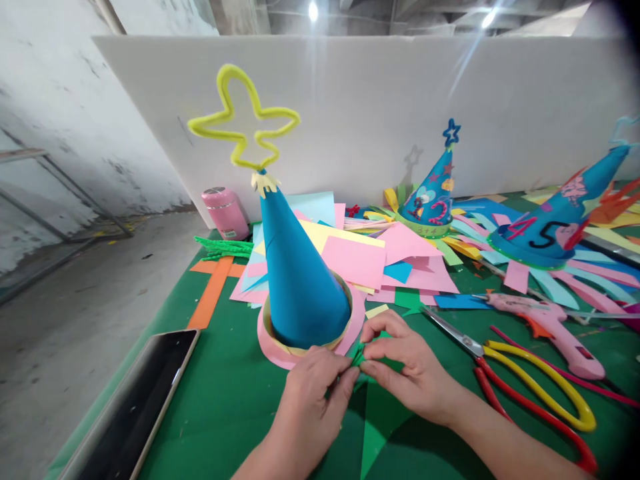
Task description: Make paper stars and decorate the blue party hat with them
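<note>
Between the fingertips of my left hand (316,395) and my right hand (407,368) is a small folded green piece (359,355), apparently paper. Both hands pinch it, and fingers cover part of it. Just beyond them stands a blue paper cone hat (300,280) with a pink brim (273,352) and a pale yellow band around its base. A yellow fuzzy-wire star outline (225,138) rises from its tip, above a fringed cream collar (265,182). Scissors (483,350) with red and yellow handles lie right of my right hand, blades slightly apart.
A phone (135,407) lies at the table's left edge. Behind the cone are coloured paper sheets (353,260), green fuzzy wires (223,248) and a pink bottle (225,213). A pink glue gun (550,327) and two decorated hats (431,193) are to the right. A white board (350,120) stands behind.
</note>
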`<state>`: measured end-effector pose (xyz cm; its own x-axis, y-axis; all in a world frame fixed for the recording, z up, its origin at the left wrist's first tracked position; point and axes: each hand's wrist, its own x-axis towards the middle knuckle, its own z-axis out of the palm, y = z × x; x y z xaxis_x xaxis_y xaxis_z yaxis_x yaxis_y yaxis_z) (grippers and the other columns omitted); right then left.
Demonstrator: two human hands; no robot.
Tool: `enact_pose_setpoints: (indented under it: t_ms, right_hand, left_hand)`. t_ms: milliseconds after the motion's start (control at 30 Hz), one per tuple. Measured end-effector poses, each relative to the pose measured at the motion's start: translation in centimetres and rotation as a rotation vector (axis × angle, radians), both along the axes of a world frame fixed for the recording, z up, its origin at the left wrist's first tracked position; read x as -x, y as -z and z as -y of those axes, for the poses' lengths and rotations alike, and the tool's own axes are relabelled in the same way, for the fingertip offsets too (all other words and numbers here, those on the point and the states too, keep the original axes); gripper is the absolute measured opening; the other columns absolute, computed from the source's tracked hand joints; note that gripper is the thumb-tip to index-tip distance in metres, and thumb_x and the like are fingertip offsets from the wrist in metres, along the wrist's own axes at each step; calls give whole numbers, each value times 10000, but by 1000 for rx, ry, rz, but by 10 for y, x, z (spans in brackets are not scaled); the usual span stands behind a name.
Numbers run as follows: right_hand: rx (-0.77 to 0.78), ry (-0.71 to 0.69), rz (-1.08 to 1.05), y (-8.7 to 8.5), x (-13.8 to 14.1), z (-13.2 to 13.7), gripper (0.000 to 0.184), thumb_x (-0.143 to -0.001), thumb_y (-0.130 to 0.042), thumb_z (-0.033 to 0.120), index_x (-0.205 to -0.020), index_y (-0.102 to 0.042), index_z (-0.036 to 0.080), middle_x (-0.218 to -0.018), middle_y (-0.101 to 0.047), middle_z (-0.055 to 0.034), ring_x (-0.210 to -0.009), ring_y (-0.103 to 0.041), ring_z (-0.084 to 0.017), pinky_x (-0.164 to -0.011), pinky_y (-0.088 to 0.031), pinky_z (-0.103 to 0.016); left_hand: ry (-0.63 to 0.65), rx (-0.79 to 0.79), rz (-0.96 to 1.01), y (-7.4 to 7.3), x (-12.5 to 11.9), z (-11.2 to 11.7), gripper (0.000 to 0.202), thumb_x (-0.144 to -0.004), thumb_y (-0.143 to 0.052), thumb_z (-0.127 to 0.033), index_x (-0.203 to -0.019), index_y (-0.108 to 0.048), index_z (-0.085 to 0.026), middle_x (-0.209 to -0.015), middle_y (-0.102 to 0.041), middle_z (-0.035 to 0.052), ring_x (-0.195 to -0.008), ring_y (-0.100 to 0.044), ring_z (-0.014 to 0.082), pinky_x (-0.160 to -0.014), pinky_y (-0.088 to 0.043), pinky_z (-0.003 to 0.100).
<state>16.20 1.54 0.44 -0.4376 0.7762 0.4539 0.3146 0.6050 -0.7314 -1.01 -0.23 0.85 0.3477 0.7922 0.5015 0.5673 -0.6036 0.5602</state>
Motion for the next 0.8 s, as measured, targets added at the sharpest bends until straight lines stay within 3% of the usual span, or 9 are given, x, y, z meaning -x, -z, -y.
enact_pose_setpoints:
  t_ms: [333,500,667,800]
  right_hand:
    - [60,20,-107,1,3,0,51,-749,-597,136,-732,-627,174,-839,-535,-34,-797,-541,-133,-721,-439,-253]
    - [153,33,-178,1,3,1,54,-727,-618,133,-720,-640,181,-967,-591,-66,-879,-568,-161,-765,-460,-267]
    - [220,71,-197,-4,5,2,47,-706,-634,156,-667,-648,176,-787,-654,-49,-714,-612,-143,-658,-484,-243]
    - [209,93,-202,-5,6,2,64,-687,-640,159,-625,-638,174,-753,-658,-43,-697,-613,-145,-643,-481,-245]
  left_hand:
    - [-48,124,9,1,-2,1,186,-765,-494,-146,-598,-574,-127,-498,-550,16,-466,-508,115,-448,-393,198]
    - [-45,202,48,-1,-3,2,204,-761,-487,-146,-580,-579,-138,-498,-575,17,-469,-525,120,-455,-401,202]
    - [-26,328,118,-2,-3,2,206,-764,-494,-162,-575,-575,-149,-500,-589,10,-475,-535,120,-462,-407,199]
    - [-3,406,173,-3,-3,2,215,-771,-494,-181,-576,-576,-148,-510,-597,12,-485,-534,118,-468,-406,196]
